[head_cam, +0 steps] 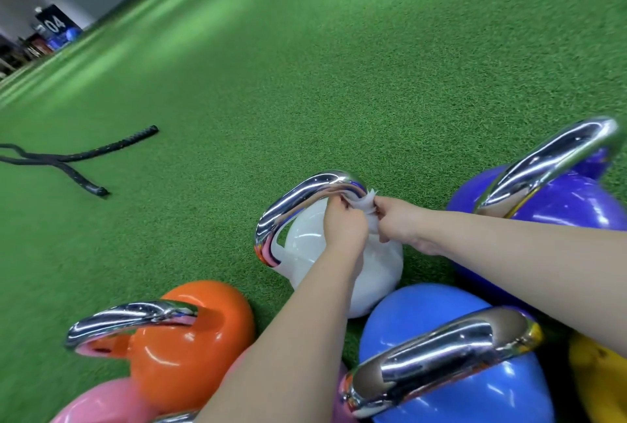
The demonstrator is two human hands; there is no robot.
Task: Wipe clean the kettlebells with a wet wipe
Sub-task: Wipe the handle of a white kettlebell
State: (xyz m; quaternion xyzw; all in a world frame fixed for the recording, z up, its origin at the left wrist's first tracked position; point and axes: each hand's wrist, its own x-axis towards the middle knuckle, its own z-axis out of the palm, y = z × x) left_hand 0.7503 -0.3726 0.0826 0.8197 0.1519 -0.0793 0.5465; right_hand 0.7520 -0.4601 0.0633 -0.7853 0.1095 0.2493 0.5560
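A white kettlebell [305, 243] with a chrome handle stands on the green turf in the middle. My left hand [342, 222] and my right hand [397, 215] are both at the right end of that handle. Each pinches part of a thin white wet wipe [364, 201] bunched between them, against the handle. Around it stand an orange kettlebell [190, 338], a blue kettlebell [441, 354] and a purple kettlebell [559, 205], all with chrome handles. A pink kettlebell [98, 405] shows at the bottom left.
A black battle rope [78, 158] lies on the turf to the left. A yellow object [597, 375] sits at the bottom right edge. Open green turf [305, 66] stretches ahead. A dark sign and gym gear [54, 32] stand far off at the upper left.
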